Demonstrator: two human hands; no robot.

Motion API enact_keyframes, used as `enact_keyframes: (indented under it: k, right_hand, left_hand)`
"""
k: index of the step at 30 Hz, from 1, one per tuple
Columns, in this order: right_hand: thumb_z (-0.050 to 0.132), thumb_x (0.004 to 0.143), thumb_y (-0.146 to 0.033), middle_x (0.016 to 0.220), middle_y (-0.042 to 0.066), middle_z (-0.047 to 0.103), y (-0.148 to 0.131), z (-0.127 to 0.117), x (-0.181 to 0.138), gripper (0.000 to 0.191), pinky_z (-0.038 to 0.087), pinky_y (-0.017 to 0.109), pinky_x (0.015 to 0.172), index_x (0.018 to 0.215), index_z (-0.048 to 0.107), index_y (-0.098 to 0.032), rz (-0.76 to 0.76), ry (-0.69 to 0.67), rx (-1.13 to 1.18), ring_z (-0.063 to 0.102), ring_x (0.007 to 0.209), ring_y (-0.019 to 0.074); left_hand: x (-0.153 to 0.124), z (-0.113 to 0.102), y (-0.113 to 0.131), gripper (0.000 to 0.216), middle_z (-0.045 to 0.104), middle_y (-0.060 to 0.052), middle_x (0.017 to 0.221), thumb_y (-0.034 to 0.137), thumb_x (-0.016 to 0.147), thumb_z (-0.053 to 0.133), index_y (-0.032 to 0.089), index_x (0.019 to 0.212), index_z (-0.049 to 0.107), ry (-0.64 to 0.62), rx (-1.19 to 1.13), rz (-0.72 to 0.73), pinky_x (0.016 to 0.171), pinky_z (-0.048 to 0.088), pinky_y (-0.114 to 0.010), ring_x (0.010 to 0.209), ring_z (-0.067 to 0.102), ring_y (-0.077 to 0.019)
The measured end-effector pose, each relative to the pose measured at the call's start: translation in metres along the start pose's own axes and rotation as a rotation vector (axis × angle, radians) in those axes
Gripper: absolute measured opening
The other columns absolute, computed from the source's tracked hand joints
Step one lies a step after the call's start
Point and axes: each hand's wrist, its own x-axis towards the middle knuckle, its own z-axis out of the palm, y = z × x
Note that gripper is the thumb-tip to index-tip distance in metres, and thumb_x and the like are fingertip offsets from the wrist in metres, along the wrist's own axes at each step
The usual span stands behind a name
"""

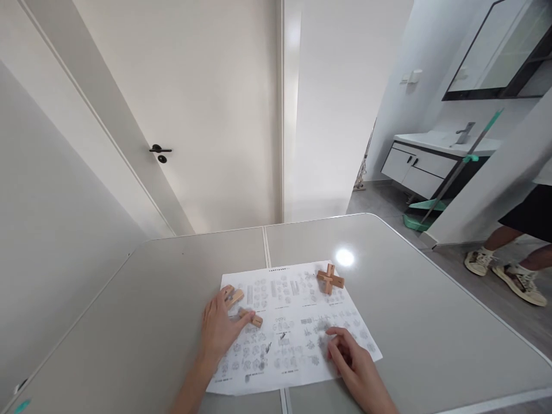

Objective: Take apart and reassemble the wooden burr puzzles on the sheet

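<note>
My left hand [219,326] rests on the left part of a printed instruction sheet [293,339]. Its fingers curl over a light wooden puzzle piece [235,298], and the thumb presses on a second, notched wooden puzzle piece [256,321]; the fingers partly cover both. My right hand [351,359] lies at the sheet's lower right, loosely curled with a gap between thumb and fingers and nothing visible in it. Near the sheet's upper right corner stands a cross-shaped assembly of wooden puzzle pieces [330,279], apart from both hands.
The sheet lies on a grey folding table [409,322] with a metal seam. Behind it is a white door [207,115]. At right are a washbasin cabinet [420,167], a green broom and dustpan [416,222], and a person's legs and shoes [520,282].
</note>
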Motion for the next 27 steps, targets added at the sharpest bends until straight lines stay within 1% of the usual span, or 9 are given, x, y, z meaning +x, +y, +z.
enact_keyframes:
  k: [5,7,11,14,16,18,21,24,27]
  right_hand:
    - [0.050,0.098,-0.058,0.074,0.000,0.063,-0.001,-0.003,0.000,0.041,0.046,0.027,0.057,0.114,0.061,-0.022,-0.013,0.010,-0.016,0.057,0.060,0.0178]
    - [0.048,0.099,-0.057,0.074,0.000,0.064,-0.002,-0.005,0.000,0.040,0.047,0.027,0.056,0.114,0.061,-0.022,-0.017,0.005,-0.035,0.058,0.060,0.0180]
    - [0.049,0.100,-0.048,0.076,0.002,0.068,-0.007,0.004,-0.005,0.031,0.051,0.028,0.058,0.108,0.064,-0.023,-0.068,0.053,-0.129,0.062,0.061,0.0191]
    - [0.056,0.098,-0.038,0.094,0.006,0.071,-0.012,0.026,-0.010,0.021,0.058,0.031,0.069,0.111,0.065,-0.025,-0.211,0.034,-0.229,0.068,0.073,0.0212]
    - [0.064,0.092,-0.032,0.113,0.010,0.068,-0.013,0.042,-0.009,0.033,0.060,0.036,0.083,0.124,0.061,-0.026,-0.342,-0.005,-0.300,0.070,0.096,0.0265]
    - [0.065,0.090,-0.027,0.121,0.013,0.065,-0.014,0.055,-0.005,0.044,0.060,0.039,0.088,0.133,0.057,-0.026,-0.407,0.016,-0.356,0.067,0.106,0.0302]
    - [0.056,0.095,-0.022,0.109,0.011,0.065,-0.018,0.061,0.004,0.026,0.059,0.040,0.082,0.119,0.063,-0.026,-0.386,0.026,-0.396,0.067,0.098,0.0292]
    - [0.050,0.100,-0.026,0.101,0.008,0.067,-0.027,0.053,0.007,0.017,0.057,0.037,0.078,0.106,0.065,-0.026,-0.323,-0.024,-0.341,0.067,0.090,0.0261]
    - [0.050,0.102,-0.035,0.095,0.005,0.069,-0.040,0.041,0.003,0.018,0.053,0.031,0.074,0.109,0.065,-0.026,-0.219,-0.094,-0.202,0.066,0.082,0.0226]
  left_hand:
    - [-0.015,0.009,0.012,0.050,0.067,-0.012,0.131,0.049,0.091,0.059,0.022,0.133,0.056,-0.068,-0.085,0.119,0.103,0.047,-0.051,0.123,0.060,-0.0336]
    - [-0.026,0.013,0.023,0.044,0.067,-0.010,0.129,0.044,0.093,0.058,0.024,0.132,0.057,-0.106,-0.115,0.165,0.104,0.046,-0.050,0.122,0.060,-0.0316]
    - [-0.047,0.012,0.046,0.049,0.062,-0.010,0.135,0.045,0.091,0.063,0.027,0.135,0.055,-0.209,-0.203,0.147,0.104,0.047,-0.048,0.125,0.058,-0.0324]
    - [-0.059,0.005,0.051,0.054,0.057,-0.013,0.142,0.047,0.093,0.061,0.028,0.142,0.050,-0.318,-0.303,0.090,0.100,0.051,-0.045,0.122,0.060,-0.0314]
    - [-0.063,-0.002,0.048,0.062,0.054,-0.013,0.145,0.044,0.088,0.067,0.029,0.145,0.048,-0.387,-0.350,0.102,0.100,0.052,-0.044,0.119,0.062,-0.0304]
    - [-0.063,-0.007,0.042,0.077,0.049,-0.013,0.151,0.038,0.079,0.077,0.030,0.149,0.046,-0.434,-0.365,0.155,0.104,0.050,-0.043,0.117,0.062,-0.0296]
    - [-0.057,-0.013,0.034,0.091,0.044,-0.011,0.157,0.029,0.072,0.081,0.034,0.153,0.042,-0.491,-0.359,0.208,0.106,0.049,-0.043,0.109,0.065,-0.0268]
    - [-0.046,-0.019,0.034,0.075,0.053,-0.007,0.151,0.027,0.075,0.078,0.036,0.145,0.053,-0.584,-0.352,0.220,0.102,0.051,-0.041,0.109,0.064,-0.0269]
    - [-0.037,-0.025,0.037,0.061,0.063,-0.005,0.135,0.034,0.078,0.078,0.035,0.136,0.060,-0.626,-0.367,0.223,0.091,0.054,-0.037,0.096,0.065,-0.0237]
